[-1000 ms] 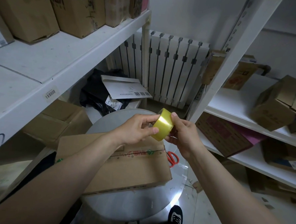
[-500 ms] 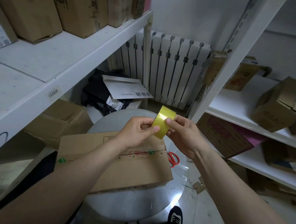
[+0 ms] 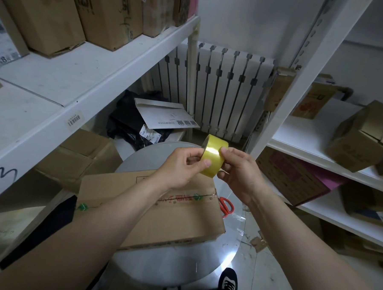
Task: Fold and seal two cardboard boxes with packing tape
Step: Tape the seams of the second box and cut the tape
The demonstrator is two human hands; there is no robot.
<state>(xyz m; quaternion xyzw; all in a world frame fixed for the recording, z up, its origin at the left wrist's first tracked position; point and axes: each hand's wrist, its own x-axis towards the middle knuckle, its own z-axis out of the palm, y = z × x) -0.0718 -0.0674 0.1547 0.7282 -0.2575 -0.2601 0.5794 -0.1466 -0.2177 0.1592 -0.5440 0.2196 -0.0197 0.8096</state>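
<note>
- Yellow, glossy roll of packing tape (image 3: 213,156) is held in the air between both hands, above the far end of a brown cardboard box (image 3: 151,220) and touching neither the box nor the worktop
- Left hand (image 3: 180,166): its grip pinches the roll, with the thumb pad pressed flat on the shiny outer face and the other fingers curled behind
- Right hand (image 3: 238,169): its grip is also closed on the roll, thumb on the upper outer face, fingers wrapped underneath
- The box lies low on a round grey worktop (image 3: 168,265), with a printed strip running along its top seam
- Red-handled scissors (image 3: 226,206) sit just beside the box's right edge, partly hidden by it
- The roll is probably light and stiff, and its film slick; the thumbs seem to be feeling for the loose end
- It is best held by the side rims or through the core, leaving the outer face free for a fingernail
- Once lifted, the thin, sticky tape may split or fold onto itself, so it should be pulled straight
- The box board looks stiff but light, so it may slide unless pressed down
</note>
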